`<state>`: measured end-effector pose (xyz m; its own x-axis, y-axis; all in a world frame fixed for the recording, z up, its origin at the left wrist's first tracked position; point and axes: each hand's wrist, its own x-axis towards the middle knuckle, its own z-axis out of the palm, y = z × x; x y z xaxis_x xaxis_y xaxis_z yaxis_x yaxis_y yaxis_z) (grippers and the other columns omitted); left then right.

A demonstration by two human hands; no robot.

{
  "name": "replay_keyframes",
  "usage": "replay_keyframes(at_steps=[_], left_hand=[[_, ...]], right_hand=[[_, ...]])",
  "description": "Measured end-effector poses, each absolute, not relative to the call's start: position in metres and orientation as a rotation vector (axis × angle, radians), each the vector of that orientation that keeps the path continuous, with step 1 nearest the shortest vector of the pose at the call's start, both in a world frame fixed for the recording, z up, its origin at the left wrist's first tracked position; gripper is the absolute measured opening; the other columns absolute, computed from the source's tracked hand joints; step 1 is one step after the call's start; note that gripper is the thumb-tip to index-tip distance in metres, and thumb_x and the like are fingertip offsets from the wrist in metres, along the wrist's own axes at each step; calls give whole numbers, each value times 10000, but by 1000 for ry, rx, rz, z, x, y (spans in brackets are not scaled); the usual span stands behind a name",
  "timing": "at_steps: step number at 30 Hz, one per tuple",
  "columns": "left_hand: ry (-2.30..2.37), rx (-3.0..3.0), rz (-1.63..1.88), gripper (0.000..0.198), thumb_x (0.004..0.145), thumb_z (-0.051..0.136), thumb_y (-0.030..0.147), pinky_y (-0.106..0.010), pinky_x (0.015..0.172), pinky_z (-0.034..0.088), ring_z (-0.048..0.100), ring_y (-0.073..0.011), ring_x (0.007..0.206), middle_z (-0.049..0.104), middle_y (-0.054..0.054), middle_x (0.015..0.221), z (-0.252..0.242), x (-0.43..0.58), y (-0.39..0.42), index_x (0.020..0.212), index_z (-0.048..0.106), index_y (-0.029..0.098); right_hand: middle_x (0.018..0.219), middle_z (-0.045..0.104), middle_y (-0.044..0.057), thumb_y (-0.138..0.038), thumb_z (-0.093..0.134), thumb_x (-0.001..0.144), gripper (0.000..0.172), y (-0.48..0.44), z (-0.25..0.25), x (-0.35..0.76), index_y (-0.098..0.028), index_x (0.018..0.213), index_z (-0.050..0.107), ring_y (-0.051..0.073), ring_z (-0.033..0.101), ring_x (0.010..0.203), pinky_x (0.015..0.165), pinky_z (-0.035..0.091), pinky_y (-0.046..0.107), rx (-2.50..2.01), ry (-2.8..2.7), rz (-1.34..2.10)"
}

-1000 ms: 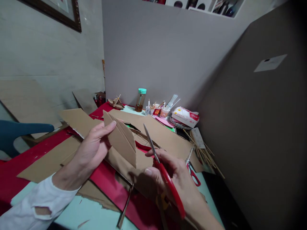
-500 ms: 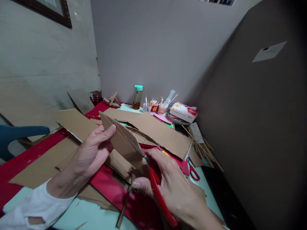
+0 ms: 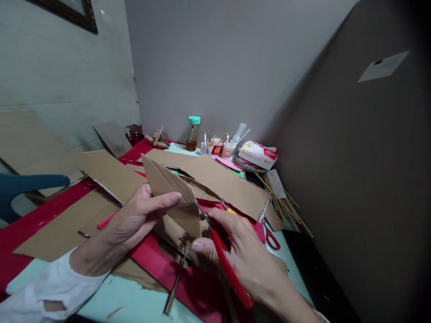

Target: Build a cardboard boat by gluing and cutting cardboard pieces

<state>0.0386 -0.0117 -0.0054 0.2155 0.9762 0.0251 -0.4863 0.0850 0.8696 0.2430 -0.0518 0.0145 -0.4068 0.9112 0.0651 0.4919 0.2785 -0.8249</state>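
My left hand (image 3: 143,217) pinches a tilted piece of cardboard (image 3: 170,186) between its thumb and fingers, the thumb lying across the face. My right hand (image 3: 242,251) is wrapped round red-handled scissors (image 3: 226,264). Their metal blades meet the right edge of the cardboard; the far part of the blades is hidden behind it. Below the hands, a thin curled cardboard strip (image 3: 177,280) lies over red paper (image 3: 188,296). Another pair of red-handled scissors (image 3: 272,237) rests to the right of my right hand.
Large cardboard sheets (image 3: 229,184) cover much of the table (image 3: 111,296). At the back stand a bottle with a green lid (image 3: 193,134), cups of pens and sticks (image 3: 227,150) and a tissue pack (image 3: 257,154). Thin wooden sticks (image 3: 286,208) lie at the right. A blue chair (image 3: 30,184) is at the left.
My left thumb has moved right across the cardboard, nearer the scissors. The cardboard has turned, and the blades now sit at its right edge rather than across its face.
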Motion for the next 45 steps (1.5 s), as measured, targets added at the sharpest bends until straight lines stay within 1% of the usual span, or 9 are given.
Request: replay_keyframes(at_steps=[6,10,15,23,29,33,39,42,45], left_hand=[[742,864,1246,221,741,822,152,-295,719,612,761,-266,869,806,-58,958,-4,41,-13,943,780,230],[751,815,1218,223,709,847,137,-276,721,619,749,-210,763,807,-47,896,-4,42,-14,912,789,208],[803,746,1242,170,657,883,97,-191,619,591,717,-147,650,772,7,712,-3,43,-14,735,769,194],[677,885,1186,256,679,880,147,-227,725,621,767,-202,776,826,-61,857,-7,50,-15,928,825,156],[646,913,1152,232,745,837,145,-222,754,618,771,-188,799,832,-39,916,-11,47,-16,971,823,194],[646,927,1157,262,755,835,166,-245,787,622,772,-198,841,828,-43,1000,-13,47,-16,1013,815,207],[638,1058,1127,245,759,837,193,-202,813,592,762,-183,870,830,-27,966,-17,49,-17,1002,827,216],[633,1058,1118,200,770,828,205,-210,803,597,759,-181,853,829,-17,949,-18,50,-19,970,830,222],[623,1018,1084,244,783,819,217,-258,825,609,763,-208,883,827,-36,980,-17,51,-19,1026,817,225]], right_hand=[[704,468,-79,-425,677,926,293,-52,13,242,-210,794,528,97,381,651,592,325,223,-1195,-2018,1020],[646,500,-75,-436,683,914,319,-53,8,244,-197,740,560,94,367,610,567,306,227,-1274,-2019,944],[580,442,-72,-482,670,909,400,-50,4,245,-181,672,558,95,309,572,530,266,245,-1319,-2011,939],[647,543,-75,-501,747,845,312,-49,6,240,-201,837,662,103,407,615,590,330,235,-1291,-2031,870],[543,434,-89,-434,696,897,366,-51,2,242,-192,666,547,80,318,526,504,273,225,-1285,-1994,892],[537,458,-85,-430,710,882,340,-51,3,241,-192,676,581,82,314,519,506,279,223,-1284,-2009,866],[714,663,-44,-465,755,834,260,-49,5,241,-234,944,713,129,511,646,635,378,234,-1308,-2024,843],[629,591,-61,-462,720,870,257,-50,2,242,-215,817,677,107,440,586,586,336,229,-1298,-2027,806],[534,436,-83,-461,703,887,395,-52,-1,242,-191,650,539,86,312,529,519,261,235,-1328,-2017,768]])
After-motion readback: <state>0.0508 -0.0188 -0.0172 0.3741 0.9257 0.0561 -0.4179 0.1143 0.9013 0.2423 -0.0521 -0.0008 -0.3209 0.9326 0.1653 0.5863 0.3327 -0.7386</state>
